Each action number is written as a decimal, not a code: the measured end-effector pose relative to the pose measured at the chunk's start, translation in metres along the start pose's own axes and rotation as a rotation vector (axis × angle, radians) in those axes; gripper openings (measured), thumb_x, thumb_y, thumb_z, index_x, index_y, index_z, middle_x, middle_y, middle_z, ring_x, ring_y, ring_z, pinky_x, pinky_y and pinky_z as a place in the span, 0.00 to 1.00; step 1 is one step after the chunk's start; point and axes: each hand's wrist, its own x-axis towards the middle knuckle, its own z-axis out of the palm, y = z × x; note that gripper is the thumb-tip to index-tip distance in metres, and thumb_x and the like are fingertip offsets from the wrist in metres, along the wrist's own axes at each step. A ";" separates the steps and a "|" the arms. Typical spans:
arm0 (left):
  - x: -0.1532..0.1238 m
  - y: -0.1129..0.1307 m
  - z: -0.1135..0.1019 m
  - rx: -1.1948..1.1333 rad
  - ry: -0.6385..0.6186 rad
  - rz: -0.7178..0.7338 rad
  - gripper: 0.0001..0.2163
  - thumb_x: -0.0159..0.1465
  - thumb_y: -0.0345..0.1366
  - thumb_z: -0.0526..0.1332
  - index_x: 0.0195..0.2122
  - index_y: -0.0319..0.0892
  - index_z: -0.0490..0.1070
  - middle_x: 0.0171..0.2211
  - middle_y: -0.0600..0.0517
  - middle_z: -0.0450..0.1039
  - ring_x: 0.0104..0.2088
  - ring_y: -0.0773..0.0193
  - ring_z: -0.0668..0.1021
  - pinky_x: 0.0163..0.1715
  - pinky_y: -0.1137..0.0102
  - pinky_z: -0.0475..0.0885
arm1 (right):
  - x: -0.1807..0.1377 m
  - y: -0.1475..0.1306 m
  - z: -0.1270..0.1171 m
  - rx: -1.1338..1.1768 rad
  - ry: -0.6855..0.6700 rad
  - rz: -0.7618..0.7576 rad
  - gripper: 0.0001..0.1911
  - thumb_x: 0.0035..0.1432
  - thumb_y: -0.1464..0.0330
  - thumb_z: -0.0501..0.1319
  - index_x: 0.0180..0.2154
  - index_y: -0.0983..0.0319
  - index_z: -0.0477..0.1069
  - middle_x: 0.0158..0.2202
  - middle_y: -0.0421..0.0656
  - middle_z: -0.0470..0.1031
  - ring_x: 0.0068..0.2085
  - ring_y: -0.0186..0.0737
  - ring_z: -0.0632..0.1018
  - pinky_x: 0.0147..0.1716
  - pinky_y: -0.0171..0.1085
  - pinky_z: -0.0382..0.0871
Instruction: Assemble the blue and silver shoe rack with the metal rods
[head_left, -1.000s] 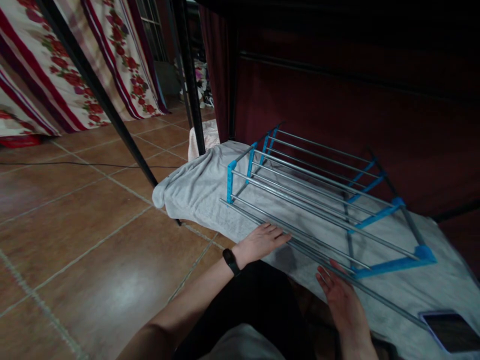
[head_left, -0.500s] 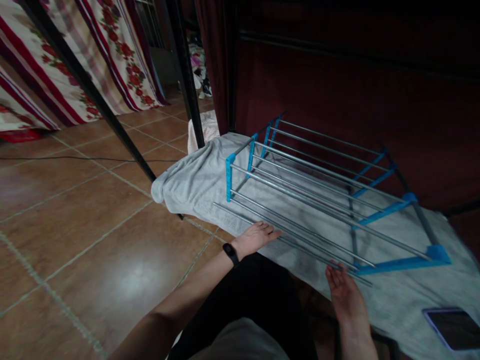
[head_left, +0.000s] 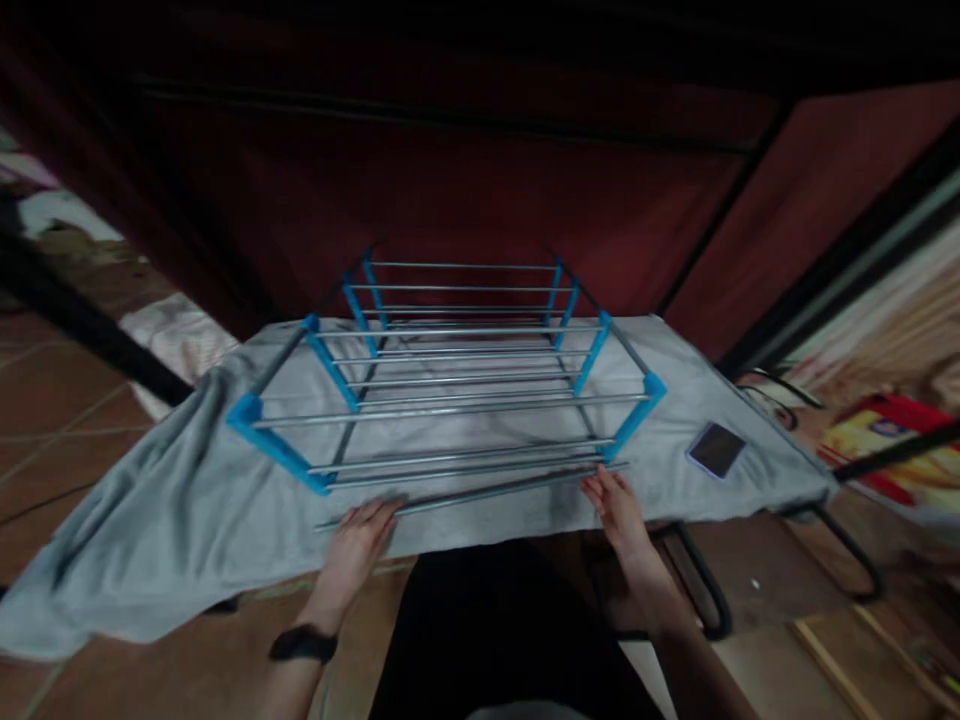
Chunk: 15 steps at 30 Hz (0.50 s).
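Note:
A rack (head_left: 450,370) of metal rods and blue plastic side pieces stands on a grey towel (head_left: 172,510) spread on the floor. A loose metal rod (head_left: 480,492) lies on the towel just in front of the rack. My left hand (head_left: 358,540), with a black band on the wrist, rests flat on the towel at the rod's left end, fingers stretched out. My right hand (head_left: 616,505) lies at the rod's right end, fingers extended and touching it near the rack's front right corner.
A phone (head_left: 716,450) lies on the towel to the right of the rack. Dark red fabric (head_left: 465,190) hangs behind it. Black metal legs (head_left: 705,590) curve on the floor at the right. Brown floor tiles (head_left: 45,400) show at the left.
The view has swung right, so the rack now sits square in front of me. Both hands have spread apart to the two ends of the loose rod.

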 end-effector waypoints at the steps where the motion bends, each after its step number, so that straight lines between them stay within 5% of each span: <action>1: -0.002 -0.012 0.002 -0.021 0.025 0.015 0.17 0.70 0.40 0.49 0.50 0.45 0.76 0.46 0.46 0.79 0.46 0.56 0.79 0.49 0.60 0.72 | 0.002 0.000 0.001 0.008 0.008 -0.016 0.22 0.37 0.60 0.80 0.26 0.58 0.69 0.26 0.35 0.76 0.28 0.33 0.78 0.36 0.34 0.80; 5: -0.010 -0.047 0.006 -0.034 0.133 -0.016 0.20 0.67 0.50 0.51 0.46 0.46 0.78 0.42 0.46 0.80 0.45 0.53 0.80 0.47 0.59 0.73 | 0.007 0.005 0.001 0.008 0.023 -0.055 0.23 0.38 0.57 0.79 0.26 0.58 0.68 0.25 0.35 0.75 0.28 0.33 0.78 0.35 0.34 0.80; 15: -0.002 -0.080 -0.005 -0.335 0.101 -0.192 0.21 0.54 0.61 0.59 0.33 0.51 0.79 0.36 0.49 0.81 0.40 0.49 0.82 0.43 0.56 0.79 | 0.020 0.006 -0.003 0.031 0.059 -0.065 0.17 0.46 0.58 0.74 0.30 0.58 0.71 0.33 0.42 0.81 0.31 0.37 0.80 0.34 0.35 0.79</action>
